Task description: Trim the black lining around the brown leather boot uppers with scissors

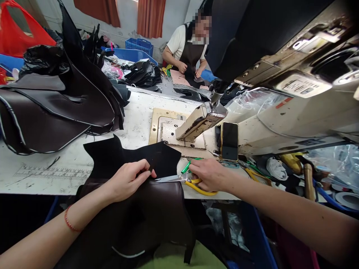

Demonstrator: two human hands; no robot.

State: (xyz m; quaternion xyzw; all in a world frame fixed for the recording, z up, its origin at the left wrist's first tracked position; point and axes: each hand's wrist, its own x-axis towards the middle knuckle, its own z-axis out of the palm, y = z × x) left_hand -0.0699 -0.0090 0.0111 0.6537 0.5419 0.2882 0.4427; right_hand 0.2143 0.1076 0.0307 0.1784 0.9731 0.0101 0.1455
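Observation:
Dark brown leather (165,209) with a black fabric-like upper side (106,157) lies over the front edge of the white sewing table (137,112) and hangs down in front. My left hand (131,179) pinches the piece near its fold, thumb and forefinger close together. Yellow-handled scissors (203,190) are in my right hand (209,173), their blades pointing left along the fold, near my left fingertips. A green object (186,166) shows beside my right fingers; whether I hold it too I cannot tell.
The sewing machine's post (196,123) rises behind the work, its head overhanging at upper right. A phone (230,140) lies beside it. Stacked dark leather pieces (58,116) fill the left. Across the table a person (187,56) handles dark material. Tools and tape rolls clutter the right.

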